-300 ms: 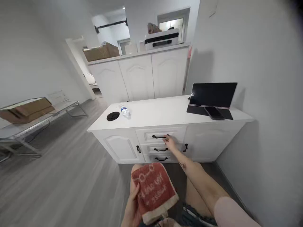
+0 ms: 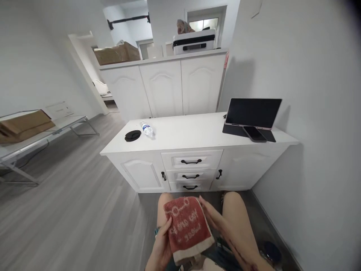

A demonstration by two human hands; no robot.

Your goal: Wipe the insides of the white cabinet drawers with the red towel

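Observation:
A folded red towel (image 2: pixel 186 226) with pale lettering rests over my lap. My left hand (image 2: pixel 160 244) grips its left edge, thumb on top. My right hand (image 2: pixel 212 215) touches the towel's right edge with fingers stretched out. In front of me stands a low white sideboard (image 2: pixel 197 141) with three drawers; the top drawer (image 2: pixel 191 159) is closed, its black handle (image 2: pixel 191 162) free of my hand.
On the sideboard lie a water bottle (image 2: pixel 146 129), a black round lid (image 2: pixel 132 135), a tablet (image 2: pixel 253 113) on a stand and a phone (image 2: pixel 254 134). Taller white cabinets (image 2: pixel 165 88) stand behind. A glass table (image 2: pixel 36 135) with cardboard is at left. The wall is close on the right.
My right hand has left the top drawer's handle and come back to the towel's right edge. The view has shifted slightly.

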